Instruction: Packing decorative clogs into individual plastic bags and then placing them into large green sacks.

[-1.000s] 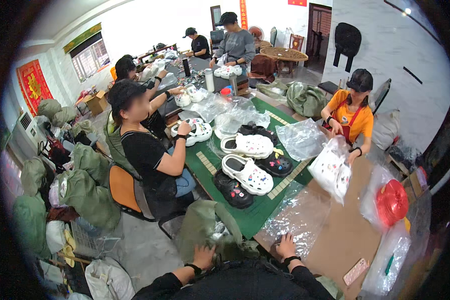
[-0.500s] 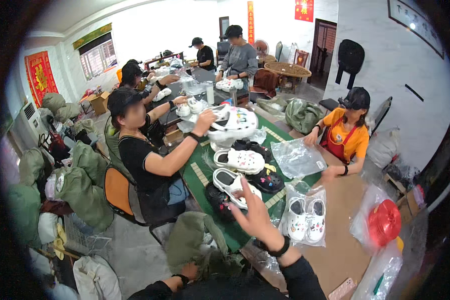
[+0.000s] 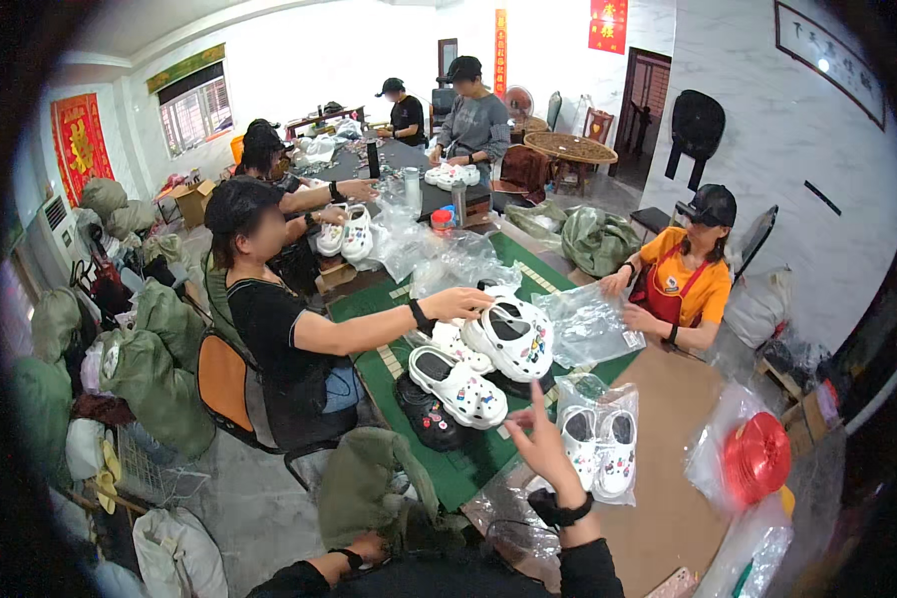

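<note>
My right hand (image 3: pixel 548 446) is raised at the near edge of the green mat (image 3: pixel 448 466), fingers apart, index pointing up, holding nothing. Just beyond its fingertips a white clog with coloured charms (image 3: pixel 460 389) lies on a pile. Black clogs (image 3: pixel 427 414) show beneath it. A co-worker in black has a hand (image 3: pixel 455 303) on another white charm-covered clog (image 3: pixel 518 337) above the pile. Beside my right wrist a pair of white clogs (image 3: pixel 616 454) lies on clear plastic. Low down, my left hand (image 3: pixel 369 547) is against an olive sack (image 3: pixel 374 478); its fingers are mostly hidden.
A co-worker in orange handles a clear plastic bag (image 3: pixel 590 324) across the brown table (image 3: pixel 688 429). A red round bundle (image 3: pixel 757 448) and a phone (image 3: pixel 676 584) are at right. Stuffed green sacks (image 3: pixel 154 374) crowd the left floor. More people work farther along.
The co-worker in black has brought the white clog down and right onto the pile. My right hand has shifted slightly right and lower. The orange-clad co-worker's hand has moved back to the plastic bag.
</note>
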A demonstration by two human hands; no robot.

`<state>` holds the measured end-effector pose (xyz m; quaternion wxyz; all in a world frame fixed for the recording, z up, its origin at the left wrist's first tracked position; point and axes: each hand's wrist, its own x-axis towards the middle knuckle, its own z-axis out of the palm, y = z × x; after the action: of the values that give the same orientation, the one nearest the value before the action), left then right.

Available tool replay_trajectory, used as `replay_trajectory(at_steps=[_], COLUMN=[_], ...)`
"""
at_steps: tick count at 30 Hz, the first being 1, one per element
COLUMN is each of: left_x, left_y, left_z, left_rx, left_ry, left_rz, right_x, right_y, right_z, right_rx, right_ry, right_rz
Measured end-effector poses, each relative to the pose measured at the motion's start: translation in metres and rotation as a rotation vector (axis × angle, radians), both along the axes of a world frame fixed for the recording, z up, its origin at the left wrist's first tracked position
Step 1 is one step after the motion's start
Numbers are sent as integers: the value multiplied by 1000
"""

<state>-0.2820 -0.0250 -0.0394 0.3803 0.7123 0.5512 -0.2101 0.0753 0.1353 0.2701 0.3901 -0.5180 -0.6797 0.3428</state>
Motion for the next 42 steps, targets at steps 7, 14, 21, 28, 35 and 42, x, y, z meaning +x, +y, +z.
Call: replay_trajectory(at_steps=[7,14,21,28,35,42], left_x=[-34,11,3,9,1,25], left_y=[28,35,25,4,0,26], left_z=[1,60,7,37,6,97], left_rx=[-36,-226,-219,-189,-177,-187], left_ry=[-135,37,-4,-176,-129,-64], left_rz=[-135,-46,-34,134,36,-95], right_x=[98,163,144,137,131,94], right_y=[-49,-62,-47,-45,-36,-1], right_z=[8,-70,-86,-87,-91,-71], right_rx=[163,-78,-32,-66,-154,-51], right_ry=[1062,1468,1326,1288,1358,1172], right_rz=[-458,-834,-779,-782,-818,-730])
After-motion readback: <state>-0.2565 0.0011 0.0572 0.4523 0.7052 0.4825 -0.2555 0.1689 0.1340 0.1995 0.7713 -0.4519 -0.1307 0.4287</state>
